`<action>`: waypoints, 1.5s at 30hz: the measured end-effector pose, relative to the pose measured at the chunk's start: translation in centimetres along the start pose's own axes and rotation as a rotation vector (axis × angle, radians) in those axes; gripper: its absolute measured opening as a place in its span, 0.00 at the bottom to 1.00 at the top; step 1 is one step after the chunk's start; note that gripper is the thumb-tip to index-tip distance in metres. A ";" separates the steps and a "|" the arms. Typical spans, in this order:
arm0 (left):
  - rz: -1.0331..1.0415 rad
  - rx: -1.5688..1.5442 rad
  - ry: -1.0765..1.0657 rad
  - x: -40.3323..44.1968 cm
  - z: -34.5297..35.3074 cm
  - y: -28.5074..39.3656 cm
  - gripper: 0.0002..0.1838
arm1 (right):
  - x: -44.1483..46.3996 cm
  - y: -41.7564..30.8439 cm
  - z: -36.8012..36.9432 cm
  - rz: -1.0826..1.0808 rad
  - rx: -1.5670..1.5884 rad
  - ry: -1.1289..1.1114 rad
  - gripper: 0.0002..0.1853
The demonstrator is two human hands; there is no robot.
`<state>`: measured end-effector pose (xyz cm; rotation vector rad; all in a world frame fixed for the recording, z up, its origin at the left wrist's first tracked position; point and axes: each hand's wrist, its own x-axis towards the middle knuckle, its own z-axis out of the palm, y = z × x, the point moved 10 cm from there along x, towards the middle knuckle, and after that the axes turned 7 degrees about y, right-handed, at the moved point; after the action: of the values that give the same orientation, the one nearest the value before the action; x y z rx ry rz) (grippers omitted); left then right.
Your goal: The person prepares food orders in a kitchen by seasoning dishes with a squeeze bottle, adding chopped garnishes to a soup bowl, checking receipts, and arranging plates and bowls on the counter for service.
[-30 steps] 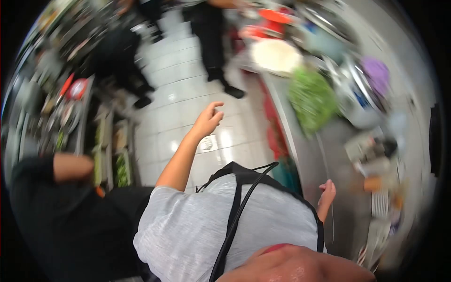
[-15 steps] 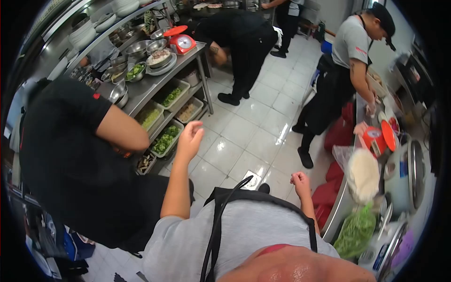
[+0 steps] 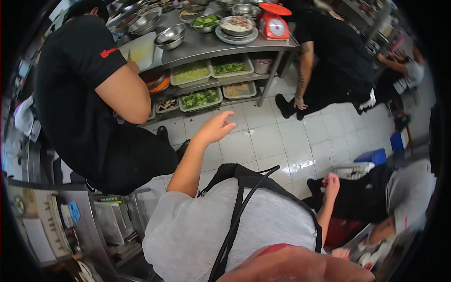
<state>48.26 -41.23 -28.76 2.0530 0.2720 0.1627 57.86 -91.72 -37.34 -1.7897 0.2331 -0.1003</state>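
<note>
My left hand point(image 3: 218, 127) is held out over the tiled floor, its fingers apart and a little bent, with nothing in it. Beyond it, on the shelves under the steel table, stand a tray of broccoli point(image 3: 201, 99), a tray of chopped green vegetables point(image 3: 229, 68) and a tray of pale shredded vegetable point(image 3: 190, 73). My right hand point(image 3: 331, 184) hangs lower on the right, fingers curled in, with no object visible in it. It touches nothing that I can see and is nearest a co-worker's dark trousers.
On the steel table point(image 3: 206, 47) stand a red scale point(image 3: 275, 28), metal bowls point(image 3: 171, 35) and a cutting board point(image 3: 141, 50). A co-worker in black point(image 3: 80, 94) is close on my left. Another bends down point(image 3: 333, 51) ahead; a person in grey point(image 3: 408, 188) works at right.
My view has turned left, so the steel table now lies ahead and the right-hand counter is mostly out of view. My left hand's fingers reach further forward. Neither hand has taken anything.
</note>
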 end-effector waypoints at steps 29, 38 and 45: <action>0.940 -0.046 0.593 47.6 15.6 29.4 0.40 | 44.1 -31.6 21.8 -0.899 -0.473 0.345 0.43; 1.160 0.319 1.047 51.7 18.2 40.0 0.37 | 48.1 -35.4 22.5 -1.056 -0.365 -0.209 0.13; 1.190 0.410 1.012 53.9 17.9 38.0 0.41 | 52.6 -48.3 17.9 -1.316 -0.194 -0.168 0.05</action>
<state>109.06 -59.86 -3.79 2.0938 -0.3929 2.0068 117.64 -75.42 2.40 -1.8505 -1.1130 -0.8657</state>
